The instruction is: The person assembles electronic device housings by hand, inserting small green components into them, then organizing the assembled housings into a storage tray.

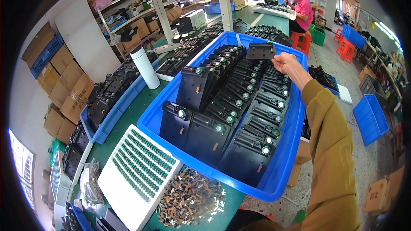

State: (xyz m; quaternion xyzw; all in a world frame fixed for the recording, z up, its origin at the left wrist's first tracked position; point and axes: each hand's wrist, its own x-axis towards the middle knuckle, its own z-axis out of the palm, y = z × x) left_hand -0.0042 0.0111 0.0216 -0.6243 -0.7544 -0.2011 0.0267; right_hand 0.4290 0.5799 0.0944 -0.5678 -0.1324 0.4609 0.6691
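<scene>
At the far right end of a big blue plastic bin point(192, 169), my right hand point(284, 63) reaches out with its fingers closed on the edge of a black plastic panel point(260, 52). That panel has small holes and a small copper-coloured piece near my fingertips. Below it, the bin holds rows of similar black panels point(205, 130), stacked at a slant, each with a tube-like part and a round pale-green end. My right arm, in a mustard sleeve, stretches along the bin's right side. The left hand does not show.
On the green table, a white foam tray point(112, 179) with rows of small dark-green round parts stands beside a pile of small metal-and-brown pieces point(188, 199). A white bottle point(145, 68) stands left of the bin. A person in pink point(303, 10) sits at the far table.
</scene>
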